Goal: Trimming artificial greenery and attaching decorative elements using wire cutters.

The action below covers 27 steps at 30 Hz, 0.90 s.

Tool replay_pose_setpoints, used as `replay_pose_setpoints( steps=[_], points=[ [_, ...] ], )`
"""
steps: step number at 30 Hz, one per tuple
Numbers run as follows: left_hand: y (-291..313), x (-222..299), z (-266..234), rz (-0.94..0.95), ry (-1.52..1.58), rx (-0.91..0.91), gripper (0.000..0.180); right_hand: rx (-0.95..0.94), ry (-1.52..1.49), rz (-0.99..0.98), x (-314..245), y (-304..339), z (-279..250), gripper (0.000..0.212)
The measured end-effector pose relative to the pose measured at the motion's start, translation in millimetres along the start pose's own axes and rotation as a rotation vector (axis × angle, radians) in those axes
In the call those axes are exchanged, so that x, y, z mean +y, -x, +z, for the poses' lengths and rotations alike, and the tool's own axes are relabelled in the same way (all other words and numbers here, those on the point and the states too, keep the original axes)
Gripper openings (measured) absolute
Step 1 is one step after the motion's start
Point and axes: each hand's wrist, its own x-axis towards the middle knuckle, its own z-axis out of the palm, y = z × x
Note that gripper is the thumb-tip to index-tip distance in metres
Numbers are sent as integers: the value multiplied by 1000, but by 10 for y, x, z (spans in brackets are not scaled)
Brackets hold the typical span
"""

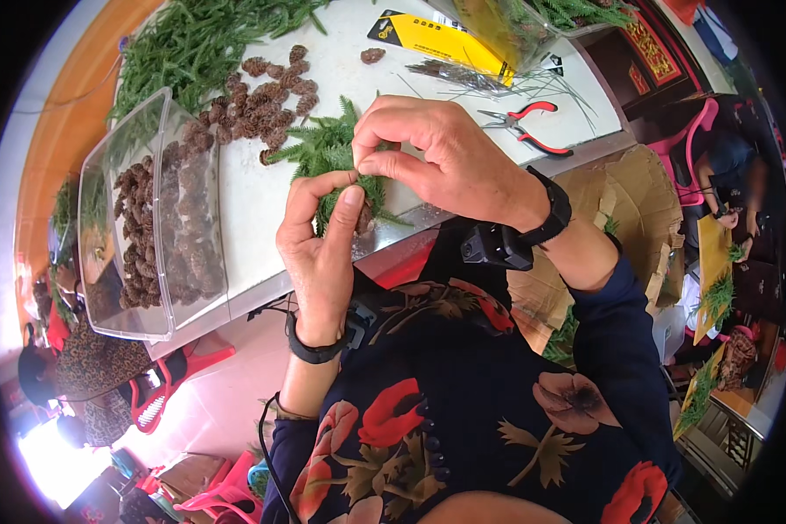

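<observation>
Leftmost, a clear plastic bin (153, 218) of pine cones overhangs the bench (253, 192) near its front edge, with loose pine cones (266, 92) behind it. Centrally, the green sprig (327, 153) lies over that front edge, long axis running away from the person; left hand (319, 253) pinches its lower end from below, right hand (437, 157) pinches from above. Red-handled pliers (524, 127) lie well apart, rightward.

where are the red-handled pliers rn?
Head view, upper right: the red-handled pliers lie on the white table, just right of the right hand, below the yellow package.
</observation>
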Motion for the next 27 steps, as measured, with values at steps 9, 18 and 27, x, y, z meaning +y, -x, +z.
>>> replay_pose_setpoints(
  steps=[9, 18, 27],
  points=[
    [-6, -6, 33, -23, 172, 100, 10, 47, -256, 306, -77, 210, 143, 10],
    [-44, -89, 70, -144, 348, 55, 12, 168, -208, 292, 31, 425, 157, 16],
    [-77, -75, -94, -172, 315, 35, 16, -127, 787, 316, 859, 1142, -1324, 56]
  ],
)
